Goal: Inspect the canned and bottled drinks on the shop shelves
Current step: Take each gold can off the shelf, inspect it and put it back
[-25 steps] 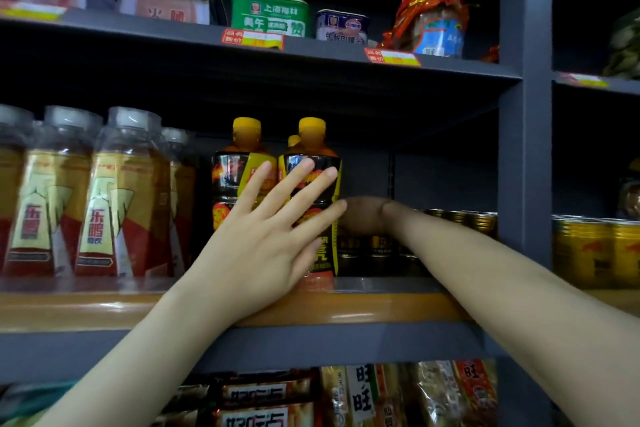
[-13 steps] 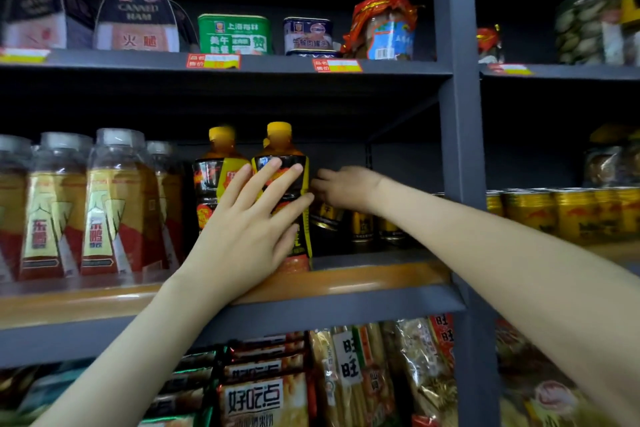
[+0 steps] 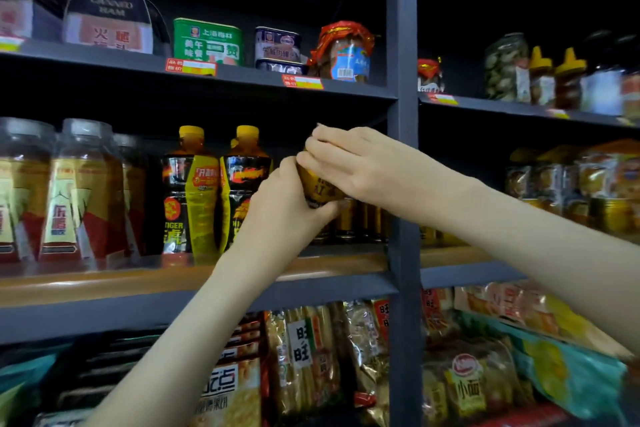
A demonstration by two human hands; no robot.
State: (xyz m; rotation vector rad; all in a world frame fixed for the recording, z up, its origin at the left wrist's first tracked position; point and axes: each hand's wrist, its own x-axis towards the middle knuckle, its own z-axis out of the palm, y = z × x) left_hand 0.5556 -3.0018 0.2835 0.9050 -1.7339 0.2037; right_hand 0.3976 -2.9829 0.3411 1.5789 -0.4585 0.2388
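Both hands are on one gold can (image 3: 317,185), held clear of the shelf board, just left of frame centre.

Left hand (image 3: 277,204): comes up from 7 o'clock, fingers and thumb wrapped round the can's lower half and base.
Right hand (image 3: 349,163): comes in from 4 o'clock, fingers curled over the can's top and upper side. The top end is hidden under it, so I can't tell the lid state. The label print is too blurred to read.

Outward from the can:
- 5 o'clock, just behind and below: row of like cans (image 3: 349,218) standing on the middle shelf (image 3: 138,282), partly hidden by the right wrist.
- 9 o'clock, just beside the left hand: two yellow-capped bottles (image 3: 194,191) with black and yellow wraps, upright, touching each other.
- Further at 9 o'clock: clear-capped bottles (image 3: 79,191) with red and cream labels, upright in a tight row.
- 3 o'clock: grey upright post (image 3: 401,114), splitting the bays. Past it are more gold packs (image 3: 602,191), blurred.
- 11 o'clock, upper shelf: canned ham tin (image 3: 107,14) and green tin (image 3: 207,42).
- 12 o'clock, upper shelf: jar with red wrap (image 3: 346,52).
- 6 o'clock, shelf below: snack packs (image 3: 304,350) packed upright.
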